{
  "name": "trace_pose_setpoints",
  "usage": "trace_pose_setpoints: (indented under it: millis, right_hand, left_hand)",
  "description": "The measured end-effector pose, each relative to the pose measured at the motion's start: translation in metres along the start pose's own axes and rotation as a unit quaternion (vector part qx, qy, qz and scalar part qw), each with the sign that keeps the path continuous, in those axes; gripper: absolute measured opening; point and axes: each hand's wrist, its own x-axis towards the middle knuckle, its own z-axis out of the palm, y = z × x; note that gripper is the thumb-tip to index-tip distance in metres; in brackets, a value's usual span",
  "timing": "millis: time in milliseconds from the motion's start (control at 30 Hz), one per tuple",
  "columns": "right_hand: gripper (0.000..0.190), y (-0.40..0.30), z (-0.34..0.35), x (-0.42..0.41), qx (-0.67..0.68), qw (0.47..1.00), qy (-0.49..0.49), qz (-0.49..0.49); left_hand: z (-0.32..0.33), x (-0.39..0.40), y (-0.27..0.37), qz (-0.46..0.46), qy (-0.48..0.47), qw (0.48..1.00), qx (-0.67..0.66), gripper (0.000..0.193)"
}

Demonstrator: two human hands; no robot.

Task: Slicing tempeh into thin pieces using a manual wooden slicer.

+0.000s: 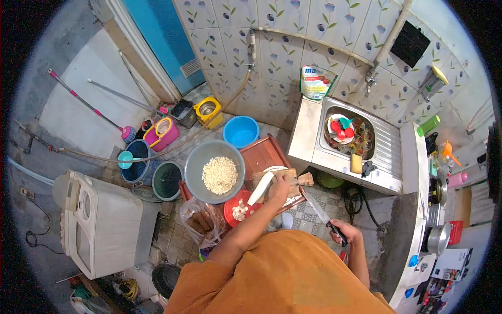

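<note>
My left hand [279,189] is over a wooden cutting board [293,174], with its fingers against a long, white peeled root [260,189], probably cassava. The root slants across the board's left side, its lower end over a red basin [232,219] with a few pale pieces in it. Off to the right, my right hand [345,232] grips the black handle of a kitchen knife [319,208]. The blade points up and left, apart from the root. Left of the board stands a large grey basin [190,172] holding a heap of small, pale chopped pieces [219,175].
A reddish-brown wooden low table [261,154] supports the board. Nearby are a blue basin [240,132], a plastic bag of brown roots [200,221] and a dark water bucket [168,181]. The sink [328,106] holds dishes. A hose [188,137] crosses left; a washing machine [110,227] stands there.
</note>
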Motion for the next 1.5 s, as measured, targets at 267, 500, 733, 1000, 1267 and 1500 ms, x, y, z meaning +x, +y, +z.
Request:
trace_pose_setpoints:
  millis: [267, 500, 733, 1000, 1267, 1500]
  right_hand:
    - [0.034, -0.012, 0.014, 0.027, 0.098, 0.987, 0.095, -0.084]
    - [0.034, -0.035, 0.044, 0.05, 0.071, 0.978, 0.142, -0.135]
    - [0.027, -0.052, 0.074, 0.088, -0.016, 0.976, 0.153, -0.153]
    - [0.027, -0.043, 0.088, 0.089, -0.006, 0.983, 0.139, -0.122]
    - [0.027, -0.041, 0.075, 0.097, 0.017, 0.979, 0.164, -0.119]
    - [0.027, -0.045, 0.078, 0.097, -0.053, 0.975, 0.177, -0.125]
  left_hand:
    - [-0.002, 0.007, -0.005, -0.021, -0.031, 0.999, -0.011, 0.024]
    - [-0.015, 0.003, 0.0, -0.02, -0.036, 0.999, 0.004, 0.016]
    - [-0.014, 0.007, 0.008, -0.069, -0.053, 0.996, -0.02, 0.021]
    - [0.0, 0.0, 0.002, -0.052, 0.001, 0.999, 0.006, 0.023]
    - [-0.053, -0.023, -0.017, 0.036, 0.115, 0.97, -0.211, 0.024]
    - [-0.062, -0.077, -0.096, -0.112, 0.247, 0.926, -0.261, 0.016]
